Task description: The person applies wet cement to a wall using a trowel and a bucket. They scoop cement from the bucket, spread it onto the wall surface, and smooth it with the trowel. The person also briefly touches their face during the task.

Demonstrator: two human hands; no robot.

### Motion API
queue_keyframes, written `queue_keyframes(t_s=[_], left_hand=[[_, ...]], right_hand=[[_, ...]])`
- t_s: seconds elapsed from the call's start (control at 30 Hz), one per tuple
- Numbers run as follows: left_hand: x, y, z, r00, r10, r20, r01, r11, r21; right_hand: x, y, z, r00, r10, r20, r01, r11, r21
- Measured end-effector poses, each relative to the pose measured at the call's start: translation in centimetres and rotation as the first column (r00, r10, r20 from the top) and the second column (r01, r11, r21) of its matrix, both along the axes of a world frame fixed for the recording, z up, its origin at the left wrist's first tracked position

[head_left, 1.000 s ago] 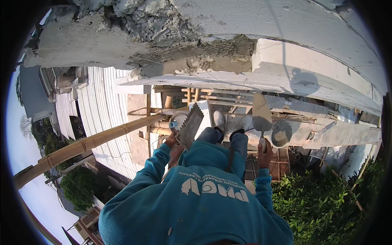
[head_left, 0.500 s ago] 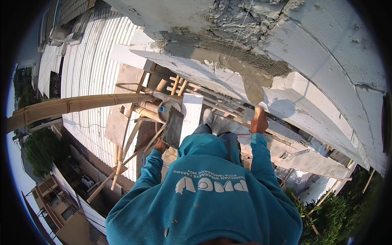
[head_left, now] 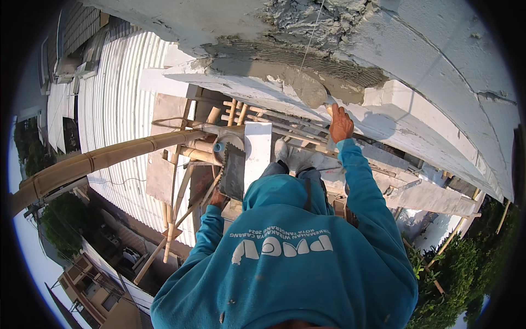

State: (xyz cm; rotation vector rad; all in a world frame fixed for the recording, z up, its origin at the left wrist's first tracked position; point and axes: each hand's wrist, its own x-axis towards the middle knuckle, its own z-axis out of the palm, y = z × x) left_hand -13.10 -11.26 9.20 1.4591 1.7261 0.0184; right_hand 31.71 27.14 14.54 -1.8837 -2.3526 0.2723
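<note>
High on bamboo scaffolding [head_left: 109,159], the right hand [head_left: 341,124] presses a trowel [head_left: 311,92] into wet grey mortar on the white block wall [head_left: 438,71]; its fingers wrap the mostly hidden handle. The left hand [head_left: 218,198], half hidden by the teal sleeve, grips a notched trowel [head_left: 233,170]. Corrugated roofs [head_left: 112,104] lie far below.

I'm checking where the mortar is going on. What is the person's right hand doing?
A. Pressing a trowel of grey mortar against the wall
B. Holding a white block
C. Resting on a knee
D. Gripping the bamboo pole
A: the right hand is raised to the wall, holding a trowel flat on the wet grey mortar, well away from the bamboo pole.
</note>
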Motion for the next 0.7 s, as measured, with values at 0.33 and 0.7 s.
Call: queue_keyframes(t_s=[0.33,0.7], left_hand=[[-4.3,3.8,0.4,0.998,-0.034,0.056,0.03,0.998,0.061],[-6.0,11.9,2.7,0.977,-0.206,0.052,0.211,0.966,-0.149]], right_hand=[[6.3,-8.6,-1.0,0.902,-0.43,0.028,0.431,0.897,-0.096],[-2.4,-11.4,-5.9,0.561,-0.781,-0.275,0.732,0.623,-0.274]])
